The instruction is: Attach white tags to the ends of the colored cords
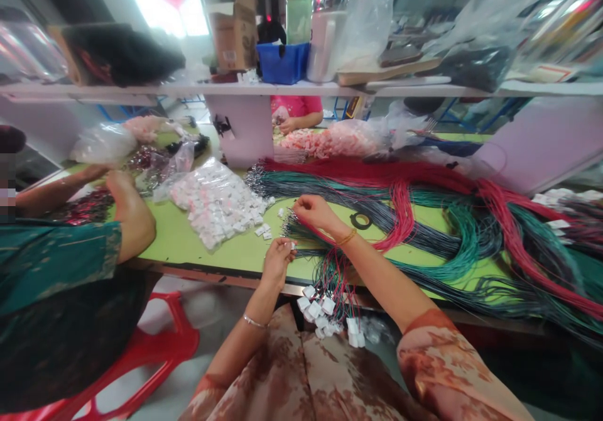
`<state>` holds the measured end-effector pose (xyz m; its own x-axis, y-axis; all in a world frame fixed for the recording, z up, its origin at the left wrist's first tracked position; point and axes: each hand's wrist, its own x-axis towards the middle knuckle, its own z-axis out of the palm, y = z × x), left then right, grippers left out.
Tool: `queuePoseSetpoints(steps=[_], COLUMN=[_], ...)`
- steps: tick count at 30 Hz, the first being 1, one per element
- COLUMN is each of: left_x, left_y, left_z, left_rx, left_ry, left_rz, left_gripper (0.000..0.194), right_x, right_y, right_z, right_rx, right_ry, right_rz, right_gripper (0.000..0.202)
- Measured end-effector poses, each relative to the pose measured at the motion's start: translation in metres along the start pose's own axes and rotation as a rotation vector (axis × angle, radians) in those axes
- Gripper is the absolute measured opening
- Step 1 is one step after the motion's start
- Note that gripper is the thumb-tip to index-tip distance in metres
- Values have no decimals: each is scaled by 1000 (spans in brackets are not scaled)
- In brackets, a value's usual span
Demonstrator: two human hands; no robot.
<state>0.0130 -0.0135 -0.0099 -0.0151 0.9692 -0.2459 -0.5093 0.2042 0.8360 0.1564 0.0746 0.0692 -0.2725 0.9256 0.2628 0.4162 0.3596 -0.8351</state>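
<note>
My left hand point(277, 261), near the table's front edge, pinches a small white connector housing point(293, 246). Just above and to the right is my right hand point(316, 212), its thumb and fingers pressed together by the metal-tipped ends point(288, 221) of a wire bundle. Whatever those fingertips hold is too small to make out. Red wires point(325, 237) run below my right wrist. Several loose white housings point(264, 230) lie left of my hands, beside a clear bag point(214, 201) full of them. Wires with white housings attached point(316, 310) hang over the table edge before me.
Long red wires point(372, 173) and green wires point(459, 245) spread over the table's right side. A black tape roll point(361, 220) lies beyond my right forearm. A co-worker's arm point(132, 210) is at left, near a red stool point(176, 333). A shelf point(188, 91) crosses the back.
</note>
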Motion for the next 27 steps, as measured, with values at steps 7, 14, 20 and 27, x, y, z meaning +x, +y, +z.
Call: queuePoseSetpoints(steps=[7,14,20,27], left_x=[0,1,1,-1], left_y=[1,2,2,2], left_z=[-2,-2,-2,1], left_rx=[-44,-72,-75,-58], left_ry=[-34,-68,-68,-51], left_rz=[-10,-9,-11,13], left_gripper=[33,30,29,33], right_x=[-45,-68,-69,-70], right_y=[14,36,42,42], right_z=[15,22,28,34], right_rx=[132,39,61,61], right_ry=[-96,-131,-142,-100], right_rz=[73,96,89,121], right_gripper=[17,17,19,19])
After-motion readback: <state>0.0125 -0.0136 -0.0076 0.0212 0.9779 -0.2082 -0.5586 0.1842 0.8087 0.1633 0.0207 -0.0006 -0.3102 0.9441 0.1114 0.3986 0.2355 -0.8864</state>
